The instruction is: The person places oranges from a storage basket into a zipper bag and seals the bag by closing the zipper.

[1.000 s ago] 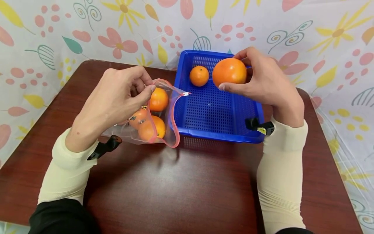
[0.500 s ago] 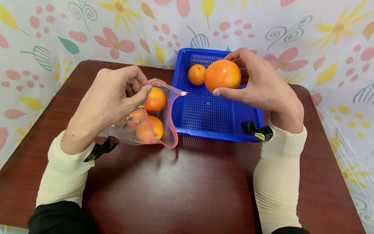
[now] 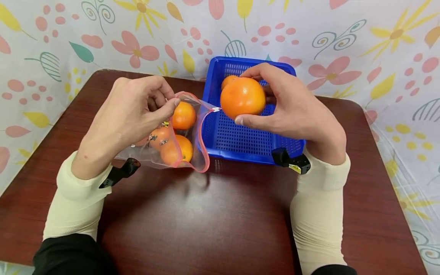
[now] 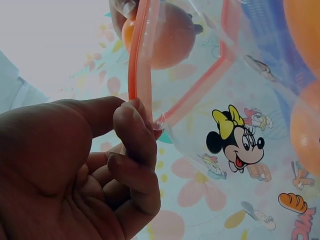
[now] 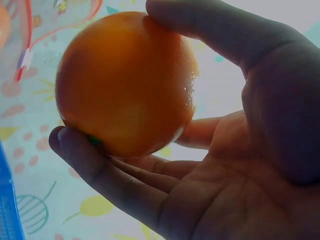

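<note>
My left hand [image 3: 127,114] pinches the rim of a clear zip bag [image 3: 207,162] with a red zipper edge and cartoon prints. The bag's mouth gapes toward the right, and several oranges [image 3: 183,115] lie inside it. In the left wrist view, the thumb and index finger grip the red zip strip [image 4: 140,60]. My right hand [image 3: 292,103] holds a large orange [image 3: 242,97] above the basket, just right of the bag's mouth. The right wrist view shows fingers and thumb curved round this orange [image 5: 125,85]. A smaller orange [image 3: 228,81] sits in the basket, mostly hidden behind it.
A blue perforated plastic basket [image 3: 244,157] stands at the back of the dark wooden table [image 3: 199,229], touching or very near the bag's right side. A white floral cloth [image 3: 137,34] hangs behind the table.
My right hand has carried the large orange left toward the bag, now covering most of the smaller orange in the basket. The left hand stays nearly still at the bag's rim.
</note>
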{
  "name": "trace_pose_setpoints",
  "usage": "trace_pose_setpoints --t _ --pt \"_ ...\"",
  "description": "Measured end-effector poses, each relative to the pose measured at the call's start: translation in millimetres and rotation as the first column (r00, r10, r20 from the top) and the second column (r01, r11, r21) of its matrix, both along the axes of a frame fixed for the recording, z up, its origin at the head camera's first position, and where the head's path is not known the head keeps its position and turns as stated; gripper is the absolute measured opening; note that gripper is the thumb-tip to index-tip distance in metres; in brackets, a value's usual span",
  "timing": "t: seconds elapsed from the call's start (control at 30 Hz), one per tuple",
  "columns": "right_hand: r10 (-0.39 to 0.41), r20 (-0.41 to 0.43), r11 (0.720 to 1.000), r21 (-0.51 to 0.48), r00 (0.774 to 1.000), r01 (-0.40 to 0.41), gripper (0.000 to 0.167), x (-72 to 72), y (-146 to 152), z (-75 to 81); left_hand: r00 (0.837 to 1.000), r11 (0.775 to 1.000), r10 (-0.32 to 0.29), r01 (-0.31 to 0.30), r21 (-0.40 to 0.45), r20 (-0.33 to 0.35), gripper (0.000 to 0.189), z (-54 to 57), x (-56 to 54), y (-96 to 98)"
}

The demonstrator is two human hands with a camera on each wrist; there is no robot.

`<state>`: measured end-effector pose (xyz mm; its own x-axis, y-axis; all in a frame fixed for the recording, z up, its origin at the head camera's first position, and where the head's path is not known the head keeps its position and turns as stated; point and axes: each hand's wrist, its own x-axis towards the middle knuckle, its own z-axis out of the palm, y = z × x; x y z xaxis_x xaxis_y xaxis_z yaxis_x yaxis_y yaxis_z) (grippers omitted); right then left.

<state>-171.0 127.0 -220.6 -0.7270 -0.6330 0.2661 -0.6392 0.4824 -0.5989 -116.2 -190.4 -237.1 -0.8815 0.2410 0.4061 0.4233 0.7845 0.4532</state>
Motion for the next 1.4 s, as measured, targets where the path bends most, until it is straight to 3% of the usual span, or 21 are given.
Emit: trace_pose_setpoints --t 0.17,0.33,0.63,0.8,1.1,1.4 --pt "0.089 -0.037 0.996 -0.026 0.995 -0.090 0.072 2.9 -7.9 1.0 1.000 1.000 0.010 -0.010 0.005 0.003 0.012 1.3 1.4 -0.4" --pt "0.202 -0.124 0.979 -0.016 0.972 -0.205 0.074 8.2 -18.1 -0.2 1.000 1.000 0.009 -0.009 0.017 0.001 0.011 1.9 3.0 -0.6" --pt "0.285 -0.153 0.958 0.016 0.946 -0.286 0.071 15.6 -45.9 -4.2 1.000 1.000 0.018 -0.018 0.023 0.002 0.013 2.4 4.7 -1.6" --pt "0.304 -0.156 0.953 0.046 0.940 -0.300 0.070 16.9 -56.1 -11.6 1.000 1.000 0.017 -0.016 0.025 -0.025 0.014 3.4 4.4 -3.3" --pt "0.281 -0.137 0.957 0.108 0.950 -0.268 0.075 22.3 -73.5 -20.8 0.999 1.000 0.017 -0.016 0.020 -0.035 0.013 3.2 3.6 -4.1" --pt "0.244 -0.122 0.968 0.094 0.962 -0.234 0.076 25.9 -81.1 -23.6 0.999 1.000 0.017 -0.017 0.008 -0.038 0.013 4.2 3.4 -5.2"
